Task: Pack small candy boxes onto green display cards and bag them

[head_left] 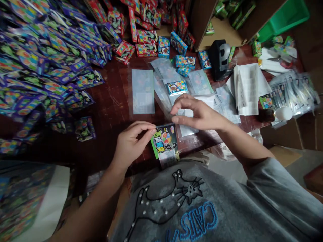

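Observation:
Pinched at its upper left corner by my left hand point(135, 139) is a black and green printed card packet point(165, 141), near the table's front edge. My right hand point(193, 112) hovers just above and to the right of it, fingers curved and apart, holding nothing visible. Behind my right hand, a small blue box point(176, 88) lies on clear plastic bags. A flat clear bag with a pale sheet point(143, 91) lies to the left of these.
Many purple packets point(58, 50) are heaped at the left. Red boxes point(146, 49) and a black tape dispenser point(219, 60) stand at the back. White papers point(246, 89), a bottle with a white cap point(284, 114) and a green bin point(285, 20) are at the right.

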A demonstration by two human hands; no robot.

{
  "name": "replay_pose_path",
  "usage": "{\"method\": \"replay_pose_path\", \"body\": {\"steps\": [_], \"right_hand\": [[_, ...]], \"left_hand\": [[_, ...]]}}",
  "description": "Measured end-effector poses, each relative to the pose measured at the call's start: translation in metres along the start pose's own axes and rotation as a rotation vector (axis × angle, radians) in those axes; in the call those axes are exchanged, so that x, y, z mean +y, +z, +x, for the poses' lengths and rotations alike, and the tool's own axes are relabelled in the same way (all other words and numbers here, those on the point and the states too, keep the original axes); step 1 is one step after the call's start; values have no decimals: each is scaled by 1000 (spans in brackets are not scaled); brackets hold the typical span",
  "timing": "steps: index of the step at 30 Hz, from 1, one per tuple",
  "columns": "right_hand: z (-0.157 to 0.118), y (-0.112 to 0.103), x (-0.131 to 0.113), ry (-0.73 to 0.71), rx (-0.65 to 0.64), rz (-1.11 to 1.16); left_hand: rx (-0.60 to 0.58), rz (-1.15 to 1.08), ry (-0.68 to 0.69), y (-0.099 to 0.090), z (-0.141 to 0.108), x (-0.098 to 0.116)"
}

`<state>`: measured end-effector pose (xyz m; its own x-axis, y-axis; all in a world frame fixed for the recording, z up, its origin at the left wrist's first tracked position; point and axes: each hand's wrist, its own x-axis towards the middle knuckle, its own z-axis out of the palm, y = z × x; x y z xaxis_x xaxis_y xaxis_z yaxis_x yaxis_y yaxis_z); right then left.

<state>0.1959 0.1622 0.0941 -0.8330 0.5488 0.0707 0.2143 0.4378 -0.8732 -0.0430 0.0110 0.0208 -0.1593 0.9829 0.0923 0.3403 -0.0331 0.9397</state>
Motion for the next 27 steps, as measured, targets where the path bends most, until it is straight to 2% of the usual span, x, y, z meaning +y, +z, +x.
{"method": "replay_pose_path", "body": {"steps": [3,5,8,12,15,18,22,25,27], "right_hand": [[19,-1,-3,0,-220,-33],[25,7,-2,9,-269,-60],[23,22,3,60,-246,-105],[10,37,8,155,-119,-162],[4,41,9,171,-51,-171],[6,36,6,142,-73,-114],[19,10,-3,91,-152,27],[32,-5,-10,50,-318,-47],[41,-7,-10,40,-435,-140]], "left_hand": [[-3,3,-7,4,1,1],[0,-1,-3,5,0,3],[9,-9,-6,7,-2,6],[18,-8,-33,8,-2,8],[17,-9,-30,8,-1,5],[7,-12,-31,9,0,1],[-3,4,-47,8,2,-6],[-9,3,-56,9,4,-7],[-11,0,-45,9,5,-4]]}}
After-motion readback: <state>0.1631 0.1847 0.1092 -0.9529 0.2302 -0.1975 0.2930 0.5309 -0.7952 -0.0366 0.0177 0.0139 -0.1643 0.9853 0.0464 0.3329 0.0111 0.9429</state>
